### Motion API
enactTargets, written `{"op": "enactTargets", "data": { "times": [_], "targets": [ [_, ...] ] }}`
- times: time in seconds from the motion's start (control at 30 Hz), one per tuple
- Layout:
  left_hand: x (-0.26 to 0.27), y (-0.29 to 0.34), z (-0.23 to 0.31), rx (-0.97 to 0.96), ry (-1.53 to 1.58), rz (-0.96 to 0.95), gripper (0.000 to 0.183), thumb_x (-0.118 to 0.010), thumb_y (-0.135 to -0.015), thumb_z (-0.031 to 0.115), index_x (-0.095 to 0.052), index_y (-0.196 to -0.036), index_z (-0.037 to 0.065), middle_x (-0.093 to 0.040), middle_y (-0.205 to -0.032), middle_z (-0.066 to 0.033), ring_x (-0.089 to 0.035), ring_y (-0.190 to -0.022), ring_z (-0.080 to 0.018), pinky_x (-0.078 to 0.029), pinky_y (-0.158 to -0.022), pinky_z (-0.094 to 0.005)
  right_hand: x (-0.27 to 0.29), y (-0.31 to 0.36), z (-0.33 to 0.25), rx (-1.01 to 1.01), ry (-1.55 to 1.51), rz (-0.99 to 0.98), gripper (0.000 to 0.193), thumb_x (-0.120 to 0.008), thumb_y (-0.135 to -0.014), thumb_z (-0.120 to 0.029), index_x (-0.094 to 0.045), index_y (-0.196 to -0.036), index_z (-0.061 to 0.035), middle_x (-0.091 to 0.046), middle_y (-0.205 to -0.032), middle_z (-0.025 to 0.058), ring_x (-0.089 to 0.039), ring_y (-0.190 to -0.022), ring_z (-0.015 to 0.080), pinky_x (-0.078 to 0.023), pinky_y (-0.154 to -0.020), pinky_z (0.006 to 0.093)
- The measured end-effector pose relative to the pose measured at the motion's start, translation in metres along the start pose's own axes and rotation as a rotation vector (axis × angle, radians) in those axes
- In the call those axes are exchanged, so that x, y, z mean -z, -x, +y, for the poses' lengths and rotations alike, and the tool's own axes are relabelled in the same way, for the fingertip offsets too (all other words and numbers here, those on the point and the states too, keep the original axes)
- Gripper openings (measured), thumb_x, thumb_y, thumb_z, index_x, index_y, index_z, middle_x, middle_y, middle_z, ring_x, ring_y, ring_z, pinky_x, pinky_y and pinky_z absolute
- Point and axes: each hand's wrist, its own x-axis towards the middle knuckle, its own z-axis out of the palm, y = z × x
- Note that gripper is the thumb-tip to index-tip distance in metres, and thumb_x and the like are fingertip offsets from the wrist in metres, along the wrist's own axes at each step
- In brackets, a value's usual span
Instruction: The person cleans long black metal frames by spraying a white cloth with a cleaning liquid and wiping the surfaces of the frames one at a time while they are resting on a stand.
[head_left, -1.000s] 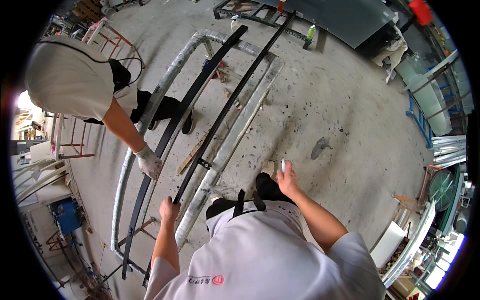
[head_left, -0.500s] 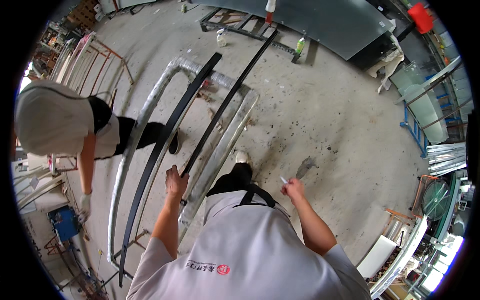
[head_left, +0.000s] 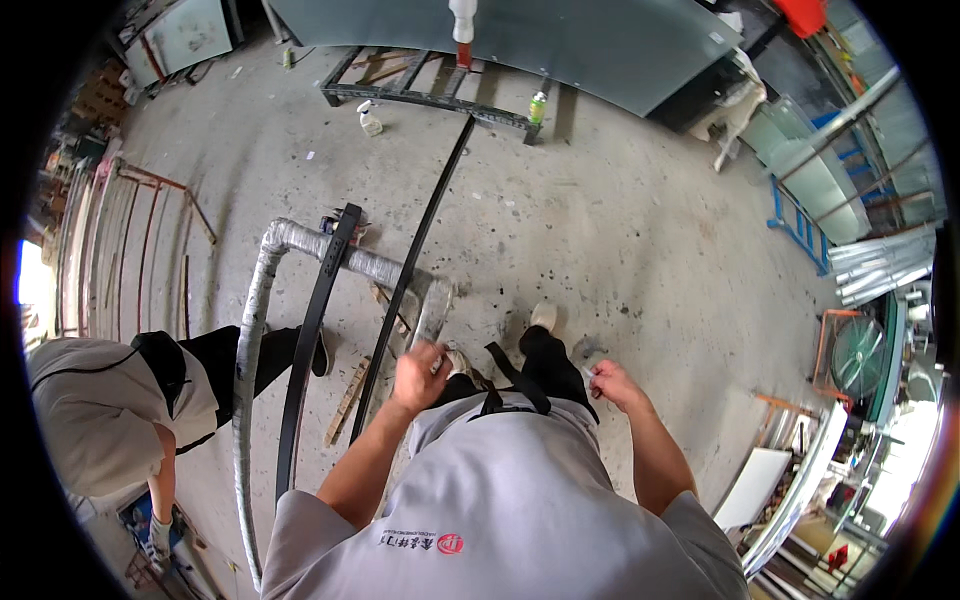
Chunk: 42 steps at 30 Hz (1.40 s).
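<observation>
One thin bar, one wide bar, both across a silver-wrapped frame

The left hand has its fingers curled in, only a narrow gap between thumb and forefinger; whether they hold anything, or touch the wrapped rail end just beyond, I cannot tell. The right hand, well apart over the floor, pinches a small pale object, mostly hidden by the fingers.

Both black bars cross the frame's far end, to the left of the left hand. The thin one's long axis slants from lower left to upper right, its far end pointing at a low rack. The wide one runs more steeply, bowing slightly, its far end also leaning right. A co-worker bends at the far left.
</observation>
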Motion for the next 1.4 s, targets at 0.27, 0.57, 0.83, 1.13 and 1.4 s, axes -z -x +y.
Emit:
{"op": "enactTargets", "data": {
  "times": [0.27,0.57,0.83,1.13,1.4],
  "targets": [
    [-0.1,0.068,-0.038,1.094,-0.207,-0.087,0.024,-0.057,-0.085,0.018,-0.071,-0.091,0.0,-0.07,-0.089,-0.0267,-0.069,-0.082,-0.0411,-0.055,-0.072,-0.0494,0.104,-0.191,-0.078,0.287,0.472,0.353,0.025,-0.07,-0.091,-0.023,-0.066,-0.096,0.0008,-0.067,-0.081,0.008,-0.061,-0.069,0.0152,-0.049,-0.06,0.0365],
    [-0.138,0.01,0.156,1.309,0.331,-0.087,0.021,-0.064,-0.088,0.012,-0.073,-0.093,-0.006,-0.071,-0.071,-0.0114,-0.066,-0.065,-0.0171,-0.051,-0.057,-0.0364,0.265,-0.36,-0.195,0.207,0.585,0.275,0.028,-0.064,-0.093,-0.014,-0.062,-0.115,0.0034,-0.07,-0.091,0.01,-0.066,-0.07,0.0175,-0.052,-0.062,0.0325],
    [-0.254,0.032,0.134,1.209,-0.264,-0.57,0.028,-0.056,-0.088,0.018,-0.062,-0.106,-0.002,-0.064,-0.107,-0.0265,-0.065,-0.098,-0.0413,-0.053,-0.086,-0.0478,0.273,-0.313,-0.207,0.015,0.416,-0.055,0.019,-0.061,-0.094,-0.017,-0.066,-0.102,-0.0008,-0.066,-0.079,0.0054,-0.061,-0.064,0.0138,-0.047,-0.056,0.029],
    [-0.31,0.005,0.124,1.111,-0.381,0.19,0.015,-0.06,-0.078,0.012,-0.067,-0.069,0.003,-0.067,-0.072,-0.0207,-0.066,-0.072,-0.0411,-0.053,-0.064,-0.0495,0.278,-0.25,-0.168,0.149,0.859,-0.119,0.025,-0.067,-0.09,-0.02,-0.072,-0.1,0.0021,-0.073,-0.086,0.0121,-0.068,-0.077,0.0203,-0.053,-0.07,0.0339],
    [-0.298,0.047,0.127,1.306,-0.22,-0.033,0.019,-0.056,-0.084,0.021,-0.071,-0.083,0.01,-0.072,-0.095,-0.0167,-0.069,-0.094,-0.0362,-0.054,-0.079,-0.0472,0.225,-0.214,-0.188,0.19,0.994,-0.164,0.033,-0.069,-0.085,-0.022,-0.072,-0.106,0.003,-0.074,-0.09,0.0157,-0.069,-0.08,0.0225,-0.054,-0.074,0.0369]
  ]
}}
